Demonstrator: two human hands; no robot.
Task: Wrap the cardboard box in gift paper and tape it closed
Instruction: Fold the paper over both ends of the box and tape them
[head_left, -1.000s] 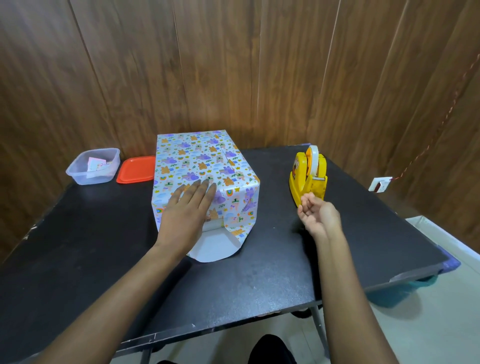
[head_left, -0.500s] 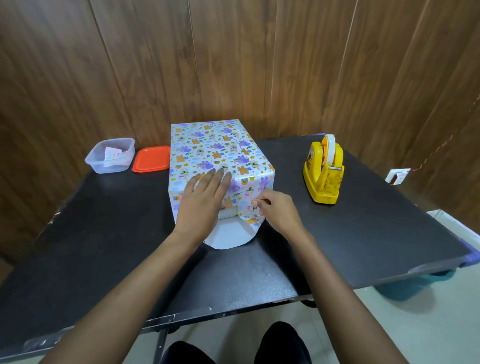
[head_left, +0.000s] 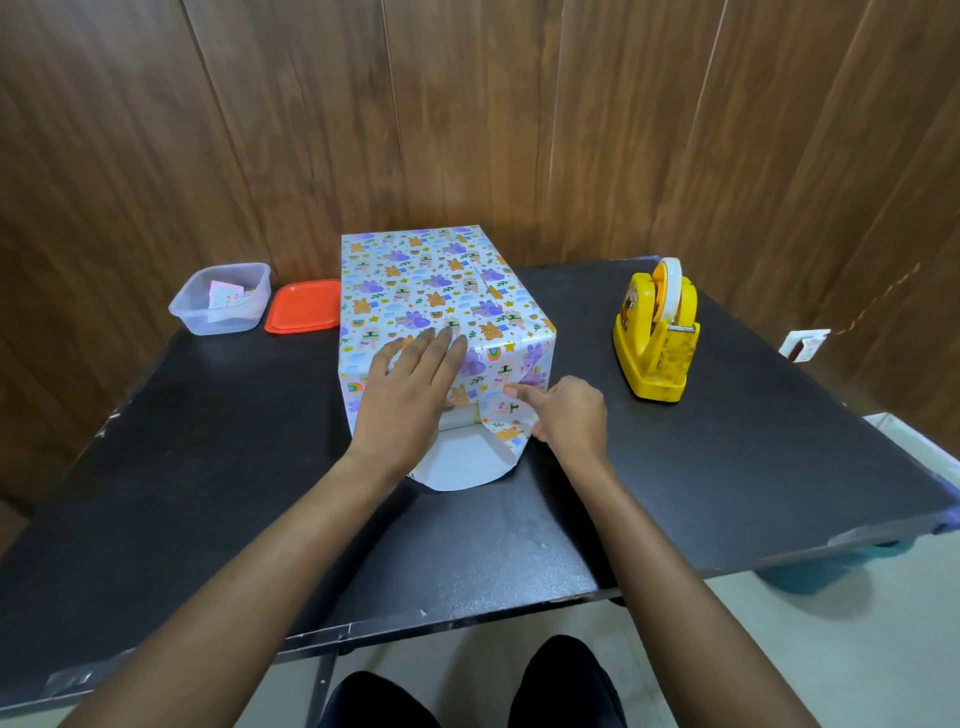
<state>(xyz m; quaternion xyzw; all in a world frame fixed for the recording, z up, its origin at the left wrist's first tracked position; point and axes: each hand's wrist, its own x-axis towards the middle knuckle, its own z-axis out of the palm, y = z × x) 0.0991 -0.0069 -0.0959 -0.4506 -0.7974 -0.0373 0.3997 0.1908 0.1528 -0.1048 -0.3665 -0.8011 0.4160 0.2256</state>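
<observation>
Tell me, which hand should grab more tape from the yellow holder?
The right hand. It is at the right side of the box, nearer the yellow tape dispenser. The left hand lies flat on the folded gift paper, probably holding it down; lifting it might let the fold spring open.

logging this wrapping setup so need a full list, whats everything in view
gift-wrapped box: one, white animal-print paper, table middle, near end not yet closed
paper flap: one, white underside, flat on the table in front of the box
tape dispenser: one, yellow, right of the box, apart from it
plastic container: one, clear, paper scraps inside, far left
lid: one, orange, between container and box
table: one, black
bin: one, teal, under the table's right edge
left hand: flat on the box's near end
right hand: index fingertip on the right side fold
</observation>
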